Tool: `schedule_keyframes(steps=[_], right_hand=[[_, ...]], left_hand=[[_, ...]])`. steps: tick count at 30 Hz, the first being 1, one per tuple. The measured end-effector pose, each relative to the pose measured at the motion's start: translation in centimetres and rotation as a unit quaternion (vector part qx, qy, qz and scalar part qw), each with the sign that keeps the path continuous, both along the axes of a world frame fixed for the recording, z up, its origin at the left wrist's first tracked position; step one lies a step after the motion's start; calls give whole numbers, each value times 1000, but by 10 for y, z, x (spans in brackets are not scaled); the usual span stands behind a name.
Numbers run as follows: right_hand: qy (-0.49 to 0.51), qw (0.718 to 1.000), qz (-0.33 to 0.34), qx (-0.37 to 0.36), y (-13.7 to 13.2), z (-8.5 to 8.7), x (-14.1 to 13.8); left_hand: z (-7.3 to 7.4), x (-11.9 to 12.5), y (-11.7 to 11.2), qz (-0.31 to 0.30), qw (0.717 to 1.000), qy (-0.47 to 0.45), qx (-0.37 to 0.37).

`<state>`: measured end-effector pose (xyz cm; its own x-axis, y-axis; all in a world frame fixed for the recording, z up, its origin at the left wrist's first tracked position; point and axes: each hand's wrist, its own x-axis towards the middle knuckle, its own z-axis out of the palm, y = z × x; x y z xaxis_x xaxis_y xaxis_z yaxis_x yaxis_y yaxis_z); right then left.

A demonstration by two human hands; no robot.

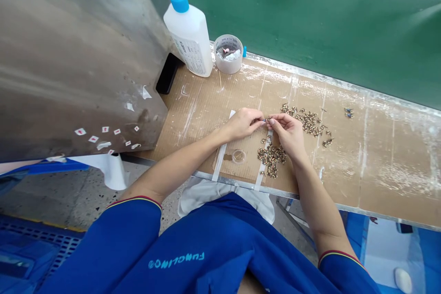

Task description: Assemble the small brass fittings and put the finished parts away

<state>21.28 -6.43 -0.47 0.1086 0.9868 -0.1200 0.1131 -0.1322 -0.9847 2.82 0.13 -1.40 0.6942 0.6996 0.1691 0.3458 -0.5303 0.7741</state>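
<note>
While both hands met over the cardboard-covered tabletop (193,121), the left hand (244,124) had its grip pinched on a small blue-and-brass piece (264,120), and the right hand (288,134) had its grip closed on the same piece, which lay between the fingertips, partly hidden. Nearest the right wrist, a pile of brass-coloured parts (272,158) partly covered a white strip (259,179). A second pile (309,123) lay beyond the right hand; farther right lay some blue-marked pieces (349,115). Near the left forearm rested a clear round disc (239,156). Farther off, a white bottle (189,39) stood beside a round container (228,67).
</note>
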Motion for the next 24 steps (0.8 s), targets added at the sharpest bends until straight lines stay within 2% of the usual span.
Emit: schedule_keyframes(steps=[9, 24], right_hand=[[-49, 999, -12, 14, -3, 6, -4], [-83, 996, -27, 33, -6, 1, -8]], left_hand=[[0, 0, 0, -9, 1000, -1, 11], [-4, 0, 1, -22, 1000, -7, 12]])
